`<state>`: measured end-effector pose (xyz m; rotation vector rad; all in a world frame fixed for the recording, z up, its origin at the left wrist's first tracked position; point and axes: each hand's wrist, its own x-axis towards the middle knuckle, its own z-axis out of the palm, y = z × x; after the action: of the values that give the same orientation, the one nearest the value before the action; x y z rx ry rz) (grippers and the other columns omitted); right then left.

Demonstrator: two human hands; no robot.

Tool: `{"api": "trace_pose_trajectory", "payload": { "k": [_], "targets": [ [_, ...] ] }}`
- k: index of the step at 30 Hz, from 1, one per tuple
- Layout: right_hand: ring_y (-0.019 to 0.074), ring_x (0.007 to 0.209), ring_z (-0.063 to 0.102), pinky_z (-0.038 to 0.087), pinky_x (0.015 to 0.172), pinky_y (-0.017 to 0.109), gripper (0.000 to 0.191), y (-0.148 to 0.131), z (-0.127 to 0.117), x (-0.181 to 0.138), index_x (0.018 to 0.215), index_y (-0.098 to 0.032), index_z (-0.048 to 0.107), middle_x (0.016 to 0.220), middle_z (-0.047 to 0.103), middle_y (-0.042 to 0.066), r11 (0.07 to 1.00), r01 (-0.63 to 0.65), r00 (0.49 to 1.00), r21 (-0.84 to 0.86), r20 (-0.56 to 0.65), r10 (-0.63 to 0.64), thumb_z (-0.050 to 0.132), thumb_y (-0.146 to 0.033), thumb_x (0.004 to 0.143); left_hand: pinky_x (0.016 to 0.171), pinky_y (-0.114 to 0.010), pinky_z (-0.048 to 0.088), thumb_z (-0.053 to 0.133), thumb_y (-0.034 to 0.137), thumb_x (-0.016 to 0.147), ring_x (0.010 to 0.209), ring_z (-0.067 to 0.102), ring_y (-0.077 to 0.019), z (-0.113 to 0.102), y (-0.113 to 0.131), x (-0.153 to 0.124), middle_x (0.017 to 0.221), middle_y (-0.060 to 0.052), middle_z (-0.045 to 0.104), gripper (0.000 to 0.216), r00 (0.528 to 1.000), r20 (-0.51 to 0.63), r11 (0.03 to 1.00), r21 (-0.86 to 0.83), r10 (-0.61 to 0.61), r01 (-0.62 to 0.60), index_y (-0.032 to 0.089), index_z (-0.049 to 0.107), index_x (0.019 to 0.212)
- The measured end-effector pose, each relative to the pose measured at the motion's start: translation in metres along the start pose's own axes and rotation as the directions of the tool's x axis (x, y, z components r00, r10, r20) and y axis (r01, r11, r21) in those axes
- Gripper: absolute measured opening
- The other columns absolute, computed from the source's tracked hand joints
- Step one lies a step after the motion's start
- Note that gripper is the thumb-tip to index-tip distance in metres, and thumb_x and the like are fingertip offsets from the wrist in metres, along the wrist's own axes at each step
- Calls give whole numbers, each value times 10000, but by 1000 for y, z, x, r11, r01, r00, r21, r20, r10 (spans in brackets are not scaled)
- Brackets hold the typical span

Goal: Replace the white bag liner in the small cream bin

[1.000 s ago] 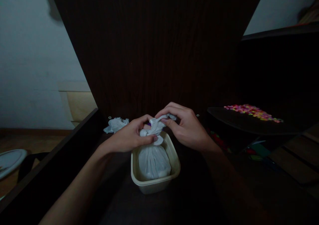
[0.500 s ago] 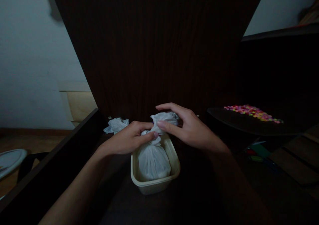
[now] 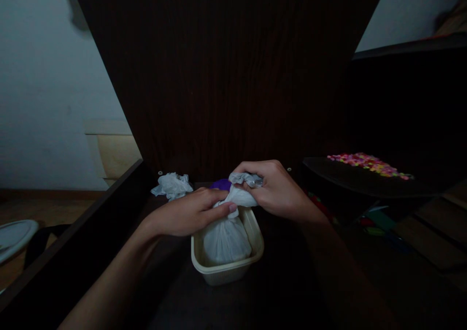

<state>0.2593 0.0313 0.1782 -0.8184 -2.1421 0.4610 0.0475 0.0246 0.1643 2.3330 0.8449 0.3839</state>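
At far left, a pale round object [image 3: 17, 237] shows at the edge, too dim to identify. On the dark worktop [image 3: 175, 296], beside its raised side board [image 3: 80, 228], lies a crumpled white plastic bag [image 3: 172, 186]. Next, the left hand [image 3: 199, 212] pinches the neck of a tied-up white bag [image 3: 226, 245] between thumb and fingers. That bag sits inside a cream rectangular container [image 3: 228, 275], its body bulging low within the walls; what fills it cannot be told through the plastic. A purple item [image 3: 220, 184] shows behind, partly hidden. The right hand [image 3: 268, 186] has its fingers closed around the bag's twisted upper end, above the container's far rim. Further right, small pink, red and yellow pieces [image 3: 368, 164] lie heaped on a dark surface [image 3: 341, 180].
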Motion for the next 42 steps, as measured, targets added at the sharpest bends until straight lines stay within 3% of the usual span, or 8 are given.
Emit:
{"api": "trace_pose_trajectory", "payload": {
  "k": [5, 12, 15, 21, 25, 28, 34, 42],
  "targets": [
    [135, 717, 618, 401, 629, 229, 155, 4, -4, -1, 831, -162, 710, 765, 698, -19, 999, -30, 998, 23, -62, 32, 605, -62, 774, 803, -292, 504, 423, 367, 1045, 870, 654, -194, 4, 1, 0, 1001, -62, 708, 309, 1000, 6, 996, 81, 30, -30, 154, 646, 1064],
    [118, 689, 560, 378, 609, 230, 108, 6, -6, -2, 805, -172, 659, 732, 630, -30, 998, -45, 995, 48, -90, 49, 606, -186, 898, 878, -317, 495, 458, 356, 1038, 931, 655, -212, 5, 5, -1, 1048, -71, 698, 265, 998, 28, 994, 100, 48, -50, 164, 639, 1063],
    [123, 710, 544, 375, 638, 246, 130, 4, -6, 0, 825, -171, 625, 765, 597, -18, 999, -46, 997, -14, -70, 45, 584, -220, 939, 818, -293, 496, 481, 398, 1031, 863, 648, -192, 2, 8, -3, 990, -52, 693, 289, 998, 36, 998, 47, 42, -44, 165, 651, 1040],
    [131, 728, 501, 375, 688, 270, 233, 1, -4, 2, 807, -191, 537, 795, 514, -10, 999, -18, 999, -40, -52, 15, 517, -308, 1007, 806, -273, 492, 428, 341, 1054, 875, 633, -170, -4, 6, -2, 977, -17, 697, 277, 997, -81, 990, -142, 9, -20, 199, 650, 1141],
    [137, 717, 471, 355, 677, 276, 228, 3, 0, 4, 786, -201, 494, 793, 492, -8, 997, 4, 997, -74, -71, -9, 505, -267, 1005, 887, -299, 507, 524, 290, 1018, 1015, 653, -187, -1, 1, 1, 1116, -42, 698, 260, 997, -55, 944, -324, 47, -62, 214, 595, 1256],
    [134, 680, 446, 329, 642, 275, 242, 5, 3, 6, 752, -208, 457, 756, 484, -14, 996, 10, 995, -93, -101, -19, 514, -224, 987, 904, -315, 513, 566, 300, 999, 1061, 648, -202, 2, -3, 1, 1128, -52, 692, 251, 999, -15, 921, -386, 51, -53, 207, 590, 1231],
    [129, 652, 436, 311, 622, 273, 267, 2, 3, 6, 705, -208, 440, 717, 482, -18, 996, 6, 986, -86, -165, -20, 534, -194, 955, 746, -270, 501, 651, 342, 940, 891, 627, -180, 3, -5, 2, 976, -22, 672, 217, 1000, -18, 945, -327, -5, -1, 183, 599, 1078],
    [124, 663, 444, 318, 628, 274, 253, 2, -2, 2, 721, -199, 480, 710, 476, -25, 1000, -13, 974, -25, -227, 7, 559, -248, 957, 564, -205, 376, 654, 358, 926, 653, 534, -117, 2, -3, 2, 732, 35, 595, 206, 999, 18, 996, -84, -28, 29, 152, 653, 937]
  ]
}}
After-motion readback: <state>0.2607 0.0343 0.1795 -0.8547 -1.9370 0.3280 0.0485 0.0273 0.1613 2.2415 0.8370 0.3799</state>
